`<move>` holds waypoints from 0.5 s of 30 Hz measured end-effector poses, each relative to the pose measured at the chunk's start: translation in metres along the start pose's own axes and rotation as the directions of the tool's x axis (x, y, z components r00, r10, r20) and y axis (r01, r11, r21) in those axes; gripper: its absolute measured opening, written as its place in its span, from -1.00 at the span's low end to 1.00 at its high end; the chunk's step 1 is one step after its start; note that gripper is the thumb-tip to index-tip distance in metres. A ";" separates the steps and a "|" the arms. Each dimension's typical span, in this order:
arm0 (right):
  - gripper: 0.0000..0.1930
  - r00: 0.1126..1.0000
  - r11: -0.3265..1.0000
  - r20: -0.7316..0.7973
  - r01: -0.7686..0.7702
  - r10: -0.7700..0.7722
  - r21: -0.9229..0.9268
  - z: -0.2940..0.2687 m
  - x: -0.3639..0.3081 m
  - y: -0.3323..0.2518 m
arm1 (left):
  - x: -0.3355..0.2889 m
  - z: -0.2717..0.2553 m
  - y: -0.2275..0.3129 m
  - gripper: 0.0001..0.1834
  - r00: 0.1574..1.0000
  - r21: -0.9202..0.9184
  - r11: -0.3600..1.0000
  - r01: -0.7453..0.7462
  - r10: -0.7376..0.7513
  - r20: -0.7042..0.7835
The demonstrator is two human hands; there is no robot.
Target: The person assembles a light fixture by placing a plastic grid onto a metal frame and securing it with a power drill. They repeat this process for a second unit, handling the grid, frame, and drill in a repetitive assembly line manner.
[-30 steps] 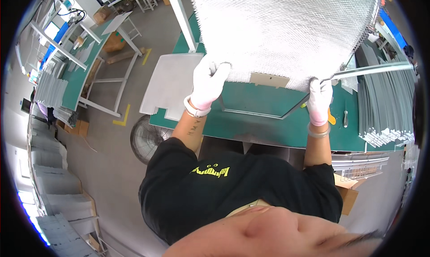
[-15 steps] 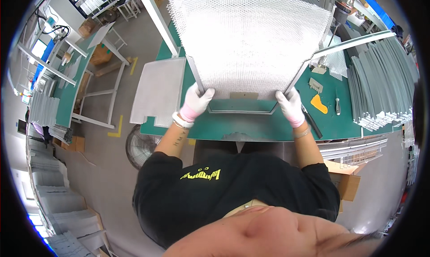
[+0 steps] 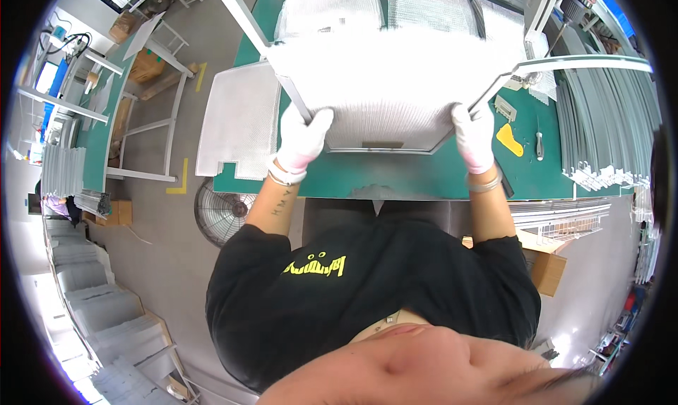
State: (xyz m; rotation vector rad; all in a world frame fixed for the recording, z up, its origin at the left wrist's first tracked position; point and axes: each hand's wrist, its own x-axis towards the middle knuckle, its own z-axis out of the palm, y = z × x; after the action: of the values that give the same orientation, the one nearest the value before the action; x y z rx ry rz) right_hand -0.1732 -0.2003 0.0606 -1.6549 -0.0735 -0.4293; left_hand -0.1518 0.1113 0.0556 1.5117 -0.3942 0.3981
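My left hand (image 3: 304, 138), in a white and pink glove, is closed around the left bar of a metal frame (image 3: 381, 151). My right hand (image 3: 474, 138), gloved the same way, grips the frame's right side. Fine silvery mesh (image 3: 388, 126) lies within the frame, and its upper part is washed out by glare. The frame is tilted over the green table (image 3: 318, 182), its near bar closest to me. A flat mesh sheet (image 3: 236, 122) rests left of my left hand. Beyond the frame lie two more mesh sheets, one at left (image 3: 332, 6) and one at right (image 3: 431, 9).
Right of my right hand are a yellow flat tool (image 3: 509, 141), a screwdriver (image 3: 540, 147), and a black-handled tool (image 3: 506, 184). Stacked grey metal strips (image 3: 607, 115) fill the table's right end. A power screwdriver (image 3: 580, 1) hangs at upper right. A fan (image 3: 224, 212) stands below left.
The framed mesh has tilted and its far edge has dropped, uncovering the mesh sheets at the back. Both hands have moved slightly up in the picture, still gripping the frame.
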 end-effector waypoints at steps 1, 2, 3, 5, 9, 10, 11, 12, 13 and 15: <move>-0.72 1.000 0.998 -0.010 0.005 -0.004 0.060 0.005 -0.007 0.010 | -0.007 0.002 -0.010 -0.67 1.000 -0.050 0.999 0.009 -0.009 0.000; -0.69 1.000 0.992 -0.015 0.006 -0.005 0.122 0.010 -0.013 0.018 | -0.011 0.000 -0.014 -0.64 0.999 -0.089 0.996 0.030 -0.028 0.025; -0.66 1.000 0.987 0.007 -0.020 0.019 0.161 0.009 -0.016 0.023 | -0.015 -0.003 -0.018 -0.61 0.998 -0.128 0.990 0.053 -0.047 0.051; -0.66 0.998 0.985 0.059 -0.042 0.032 0.166 0.003 -0.016 0.024 | -0.019 -0.013 -0.019 -0.57 0.977 -0.124 0.978 0.169 -0.151 0.149; -0.71 0.998 0.996 0.052 0.017 -0.022 0.083 -0.007 0.004 -0.030 | 0.024 -0.031 0.025 -0.56 0.967 0.001 0.999 0.052 -0.051 0.250; -0.74 0.998 0.998 0.018 0.058 -0.058 0.035 -0.011 0.014 -0.041 | 0.033 -0.033 0.042 -0.56 0.970 0.024 0.997 -0.080 0.072 0.233; -0.73 0.996 0.994 -0.001 0.084 -0.085 -0.065 -0.020 0.024 -0.045 | 0.040 -0.036 0.054 -0.56 0.975 -0.024 0.996 -0.081 0.084 0.205; -0.74 0.987 0.978 0.020 0.159 -0.158 -0.133 -0.021 0.029 -0.050 | 0.047 -0.037 0.065 -0.56 0.980 -0.072 0.994 -0.083 0.095 0.177; -0.75 0.973 0.952 0.041 0.231 -0.228 -0.200 -0.021 0.034 -0.056 | 0.052 -0.039 0.074 -0.57 0.980 0.096 0.992 -0.087 0.068 0.186; -0.75 0.928 0.858 0.119 0.372 -0.353 -0.355 -0.024 0.039 -0.058 | 0.058 -0.030 0.090 -0.52 0.827 0.430 0.722 -0.542 0.550 0.121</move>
State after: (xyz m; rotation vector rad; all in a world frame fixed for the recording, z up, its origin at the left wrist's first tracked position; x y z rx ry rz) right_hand -0.1598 -0.2236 0.1296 -2.0359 -0.3674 -0.7244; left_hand -0.1448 0.1436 0.1618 1.8243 -0.7877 1.0319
